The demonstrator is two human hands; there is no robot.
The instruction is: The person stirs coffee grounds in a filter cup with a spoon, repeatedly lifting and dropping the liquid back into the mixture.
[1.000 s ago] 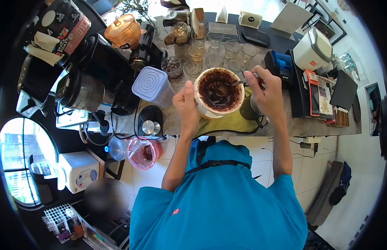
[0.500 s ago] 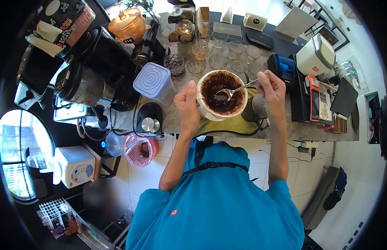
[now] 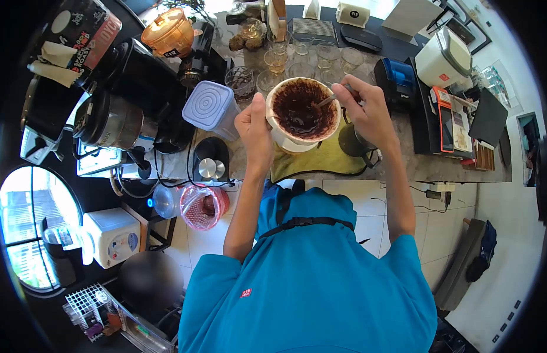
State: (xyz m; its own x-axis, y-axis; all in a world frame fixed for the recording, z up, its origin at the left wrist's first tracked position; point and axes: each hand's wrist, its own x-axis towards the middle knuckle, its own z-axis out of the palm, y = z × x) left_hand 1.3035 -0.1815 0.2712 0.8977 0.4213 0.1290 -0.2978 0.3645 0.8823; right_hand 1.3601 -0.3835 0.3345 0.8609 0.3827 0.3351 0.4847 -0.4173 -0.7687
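Observation:
A white coffee dripper (image 3: 283, 139) with dark, wet coffee grounds (image 3: 301, 112) in it is held up over the counter's front edge. My left hand (image 3: 253, 128) is closed on its left side, thumb pointing up; the fingers behind are partly hidden. My right hand (image 3: 368, 112) grips the handle of a metal spoon (image 3: 327, 101), whose bowl end is down in the grounds. Under the dripper lies an olive-green cloth (image 3: 320, 165). A dark grey pitcher (image 3: 351, 141) stands on the cloth, just below my right hand.
Several clear glasses (image 3: 328, 54) stand behind the dripper. To the left are a lidded plastic container (image 3: 207, 106) and a black device with silver knobs (image 3: 210, 162). A blue-black machine (image 3: 397, 82) and an orange-framed terminal (image 3: 445, 120) sit on the right.
The spoon has gone deeper into the grounds, its bowl now hidden. My right hand has moved left and lower over the rim. The dripper has shifted slightly left and away from me.

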